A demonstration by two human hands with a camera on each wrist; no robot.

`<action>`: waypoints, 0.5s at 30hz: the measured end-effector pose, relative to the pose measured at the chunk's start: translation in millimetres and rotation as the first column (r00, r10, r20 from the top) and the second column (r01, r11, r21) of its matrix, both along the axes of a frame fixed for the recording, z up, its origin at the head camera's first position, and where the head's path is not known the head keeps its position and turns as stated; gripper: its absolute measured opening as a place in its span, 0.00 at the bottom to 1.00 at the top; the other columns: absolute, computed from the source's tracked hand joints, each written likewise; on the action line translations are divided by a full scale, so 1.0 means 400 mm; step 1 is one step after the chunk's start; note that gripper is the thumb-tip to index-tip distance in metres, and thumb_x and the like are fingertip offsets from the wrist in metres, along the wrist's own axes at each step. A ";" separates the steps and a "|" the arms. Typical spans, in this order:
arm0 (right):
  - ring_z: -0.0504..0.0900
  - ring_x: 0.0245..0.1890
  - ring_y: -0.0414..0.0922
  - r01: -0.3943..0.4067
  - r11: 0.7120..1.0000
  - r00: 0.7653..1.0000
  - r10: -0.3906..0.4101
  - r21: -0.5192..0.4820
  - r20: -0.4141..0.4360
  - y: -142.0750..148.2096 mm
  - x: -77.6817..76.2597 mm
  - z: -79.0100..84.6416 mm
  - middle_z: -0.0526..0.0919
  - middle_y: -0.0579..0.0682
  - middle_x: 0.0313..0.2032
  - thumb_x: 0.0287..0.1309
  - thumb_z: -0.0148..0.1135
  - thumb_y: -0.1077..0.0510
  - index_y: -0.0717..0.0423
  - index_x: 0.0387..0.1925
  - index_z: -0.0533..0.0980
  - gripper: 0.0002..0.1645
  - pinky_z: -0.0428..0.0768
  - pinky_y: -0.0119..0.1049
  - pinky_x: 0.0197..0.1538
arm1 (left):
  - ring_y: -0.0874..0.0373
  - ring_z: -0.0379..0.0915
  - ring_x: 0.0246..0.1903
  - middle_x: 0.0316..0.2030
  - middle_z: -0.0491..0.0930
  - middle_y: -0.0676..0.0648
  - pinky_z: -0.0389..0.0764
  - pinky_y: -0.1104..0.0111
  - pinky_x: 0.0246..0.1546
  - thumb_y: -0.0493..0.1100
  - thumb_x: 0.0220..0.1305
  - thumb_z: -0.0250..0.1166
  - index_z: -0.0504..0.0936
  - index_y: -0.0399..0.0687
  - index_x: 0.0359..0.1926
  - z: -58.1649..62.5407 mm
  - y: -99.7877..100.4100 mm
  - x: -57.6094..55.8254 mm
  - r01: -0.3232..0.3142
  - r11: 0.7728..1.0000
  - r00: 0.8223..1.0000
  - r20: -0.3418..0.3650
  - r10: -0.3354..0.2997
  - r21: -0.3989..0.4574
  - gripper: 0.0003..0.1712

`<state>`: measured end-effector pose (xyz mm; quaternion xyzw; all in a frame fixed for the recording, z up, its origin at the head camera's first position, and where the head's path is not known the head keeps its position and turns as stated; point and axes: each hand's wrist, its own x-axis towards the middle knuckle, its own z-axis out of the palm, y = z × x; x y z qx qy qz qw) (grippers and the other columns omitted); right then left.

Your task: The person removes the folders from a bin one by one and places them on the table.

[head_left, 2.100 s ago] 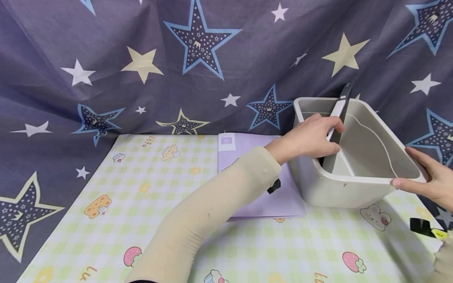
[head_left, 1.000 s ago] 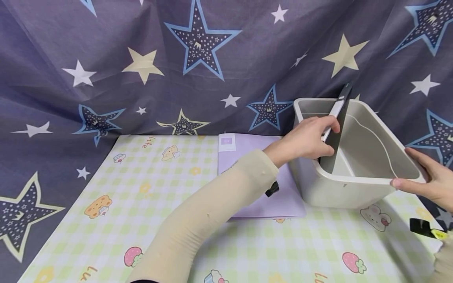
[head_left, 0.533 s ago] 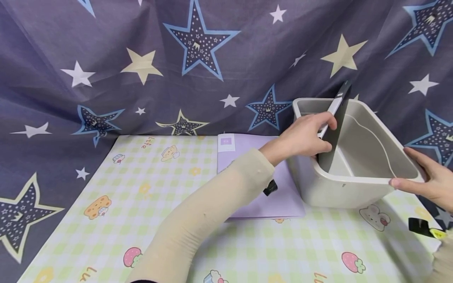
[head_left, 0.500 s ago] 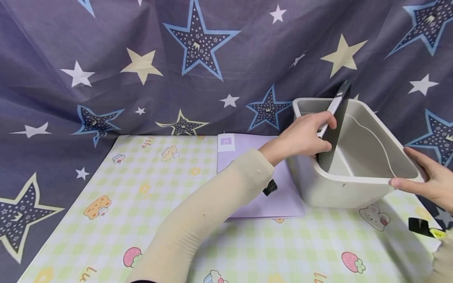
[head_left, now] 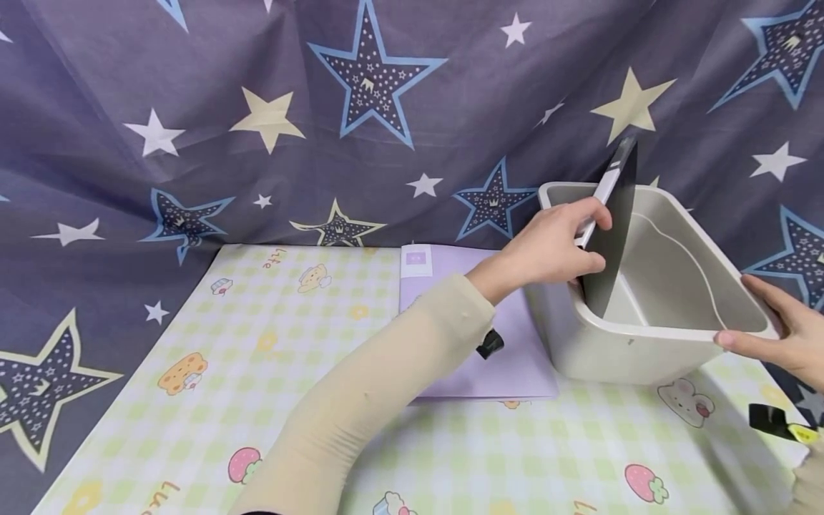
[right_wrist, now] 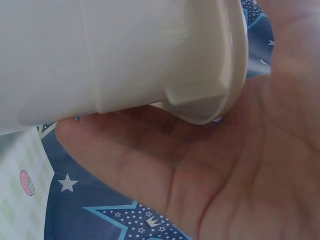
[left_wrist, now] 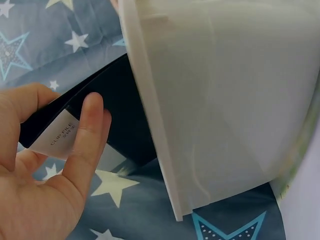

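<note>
My left hand (head_left: 547, 247) grips a black clip file (head_left: 618, 222) by its spine, thumb on one side and fingers on the other. The file stands tilted, its lower part inside a light grey plastic bin (head_left: 644, 354) and its far upper corner above the rim. In the left wrist view, a white spine label (left_wrist: 59, 134) reading "CLIP FILE" shows between the fingers of the left hand (left_wrist: 55, 190). At the bin's near right corner, my right hand (head_left: 788, 332) holds the rim, thumb in front. The right wrist view shows that hand's fingers (right_wrist: 125, 160) against the bin's outside.
A purple folder (head_left: 483, 375) with a white corner label lies flat on the table, left of the bin and partly under my left forearm. The checked tablecloth (head_left: 257, 400) covers the table. A dark star-patterned curtain (head_left: 438, 107) hangs close behind it.
My left hand has drawn left a little with the clip file, whose far corner now stands higher above the bin. The right hand keeps its hold on the rim. The head view shifts slightly.
</note>
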<state>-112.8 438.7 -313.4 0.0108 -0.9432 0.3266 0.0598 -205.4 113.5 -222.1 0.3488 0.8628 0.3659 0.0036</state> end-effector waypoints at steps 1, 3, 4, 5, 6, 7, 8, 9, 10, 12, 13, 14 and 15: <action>0.57 0.59 0.69 -0.002 1.000 1.000 0.002 -0.005 0.001 0.001 0.000 0.000 0.42 0.79 0.67 0.55 0.68 0.56 0.58 0.74 0.32 0.63 0.58 0.10 0.32 | 0.67 0.77 0.28 0.44 0.74 0.56 0.75 0.81 0.26 0.40 0.52 0.69 0.72 0.58 0.48 0.002 -0.004 0.000 -0.006 1.000 1.000 0.009 0.006 0.011 0.22; 0.62 0.62 0.53 -0.005 1.000 1.000 0.005 -0.011 0.001 0.002 0.000 0.002 0.43 0.79 0.67 0.54 0.69 0.56 0.58 0.74 0.32 0.63 0.59 0.10 0.32 | 0.68 0.77 0.23 0.40 0.76 0.55 0.75 0.81 0.27 0.40 0.52 0.68 0.72 0.58 0.48 0.005 -0.011 0.001 -0.019 0.999 0.999 0.026 0.018 0.034 0.22; 0.63 0.60 0.43 -0.009 1.000 1.000 0.009 -0.017 0.000 0.003 0.000 0.003 0.44 0.79 0.67 0.54 0.69 0.57 0.58 0.74 0.32 0.63 0.59 0.10 0.32 | 0.68 0.78 0.22 0.39 0.76 0.55 0.75 0.80 0.27 0.39 0.52 0.68 0.72 0.59 0.48 0.007 -0.015 0.001 -0.026 0.999 0.999 0.035 0.025 0.042 0.22; 0.63 0.57 0.33 -0.012 1.000 1.000 0.012 -0.024 -0.001 0.003 0.000 0.003 0.44 0.80 0.66 0.54 0.69 0.57 0.58 0.74 0.32 0.63 0.59 0.10 0.32 | 0.68 0.77 0.21 0.37 0.76 0.55 0.76 0.80 0.27 0.39 0.52 0.68 0.72 0.59 0.48 0.008 -0.018 0.001 -0.033 0.998 0.999 0.044 0.031 0.050 0.22; 0.61 0.52 0.26 -0.014 0.999 1.000 0.014 -0.030 -0.003 0.004 0.001 0.004 0.45 0.80 0.66 0.54 0.69 0.57 0.58 0.74 0.33 0.63 0.60 0.10 0.33 | 0.68 0.78 0.20 0.36 0.76 0.54 0.76 0.80 0.27 0.39 0.52 0.68 0.72 0.59 0.48 0.008 -0.020 0.001 -0.037 0.998 0.998 0.057 0.033 0.059 0.22; 0.59 0.46 0.21 -0.017 0.999 1.000 0.017 -0.035 -0.007 0.005 0.001 0.004 0.46 0.80 0.66 0.54 0.69 0.58 0.59 0.74 0.33 0.63 0.60 0.09 0.34 | 0.67 0.78 0.18 0.34 0.76 0.53 0.77 0.79 0.26 0.39 0.52 0.68 0.72 0.58 0.48 0.008 -0.022 0.002 -0.037 0.997 0.997 0.077 0.031 0.072 0.23; 0.58 0.45 0.19 -0.019 0.999 1.000 0.019 -0.040 -0.007 0.006 0.002 0.005 0.46 0.80 0.65 0.54 0.69 0.58 0.59 0.74 0.33 0.63 0.60 0.09 0.34 | 0.66 0.78 0.18 0.33 0.75 0.52 0.77 0.79 0.25 0.38 0.52 0.67 0.72 0.58 0.49 0.008 -0.024 0.002 -0.038 0.996 0.996 0.089 0.031 0.081 0.23; 0.57 0.44 0.19 -0.019 0.999 1.000 0.018 -0.044 -0.005 0.006 0.002 0.005 0.46 0.80 0.65 0.54 0.69 0.58 0.59 0.74 0.33 0.63 0.60 0.09 0.34 | 0.66 0.78 0.18 0.33 0.75 0.52 0.78 0.78 0.24 0.38 0.52 0.67 0.72 0.58 0.49 0.007 -0.026 0.002 -0.040 0.995 0.995 0.098 0.031 0.090 0.23; 0.57 0.43 0.18 -0.023 0.998 1.000 0.023 -0.053 -0.003 0.007 0.001 0.005 0.46 0.81 0.65 0.54 0.69 0.59 0.60 0.73 0.33 0.63 0.60 0.09 0.34 | 0.66 0.78 0.19 0.33 0.74 0.51 0.78 0.78 0.24 0.38 0.52 0.67 0.72 0.58 0.49 0.006 -0.027 0.002 -0.041 0.994 0.994 0.105 0.031 0.098 0.23; 0.57 0.43 0.18 -0.025 0.998 1.000 0.026 -0.059 0.000 0.008 0.001 0.004 0.47 0.81 0.65 0.54 0.69 0.59 0.59 0.73 0.33 0.63 0.61 0.09 0.34 | 0.65 0.78 0.19 0.34 0.73 0.50 0.78 0.77 0.24 0.37 0.52 0.67 0.72 0.57 0.49 0.004 -0.031 0.000 -0.039 0.993 0.993 0.116 0.026 0.114 0.23; 0.57 0.43 0.18 -0.026 0.998 1.000 0.027 -0.062 0.002 0.009 0.001 0.003 0.46 0.81 0.65 0.54 0.69 0.59 0.59 0.73 0.32 0.63 0.61 0.09 0.34 | 0.64 0.78 0.19 0.34 0.72 0.49 0.78 0.77 0.24 0.37 0.53 0.66 0.72 0.57 0.49 0.002 -0.034 -0.001 -0.037 0.992 0.993 0.116 0.023 0.117 0.22; 0.57 0.43 0.18 -0.026 0.998 1.000 0.026 -0.061 0.004 0.010 0.000 0.003 0.46 0.81 0.65 0.54 0.69 0.59 0.59 0.73 0.32 0.63 0.61 0.09 0.34 | 0.64 0.79 0.19 0.34 0.71 0.49 0.78 0.77 0.25 0.37 0.53 0.66 0.72 0.56 0.49 0.000 -0.036 -0.003 -0.033 0.992 0.993 0.119 0.019 0.120 0.22; 0.56 0.42 0.18 -0.025 0.998 1.000 0.025 -0.059 0.004 0.010 -0.001 0.002 0.47 0.81 0.65 0.54 0.69 0.59 0.59 0.73 0.33 0.63 0.61 0.09 0.34 | 0.63 0.79 0.19 0.35 0.70 0.49 0.78 0.77 0.25 0.37 0.53 0.66 0.72 0.56 0.49 -0.002 -0.039 -0.005 -0.031 0.992 0.992 0.129 0.014 0.125 0.22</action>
